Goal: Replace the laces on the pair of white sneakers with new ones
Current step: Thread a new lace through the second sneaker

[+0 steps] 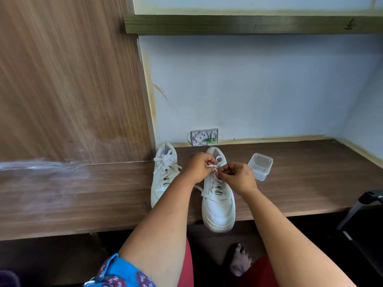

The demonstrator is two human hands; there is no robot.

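Note:
Two white sneakers stand on the brown wooden desk. The right sneaker sits in front of me, its toe over the desk's front edge. My left hand and my right hand meet above its upper eyelets, each pinching a white lace near its end. Another stretch of lace trails off to the shoe's left side. The left sneaker stands laced beside it, partly hidden by my left forearm.
A small clear plastic container lies tilted on the desk right of my hands. A white wall box with wires sits at the back wall. A wooden panel rises on the left, a black chair stands at the lower right.

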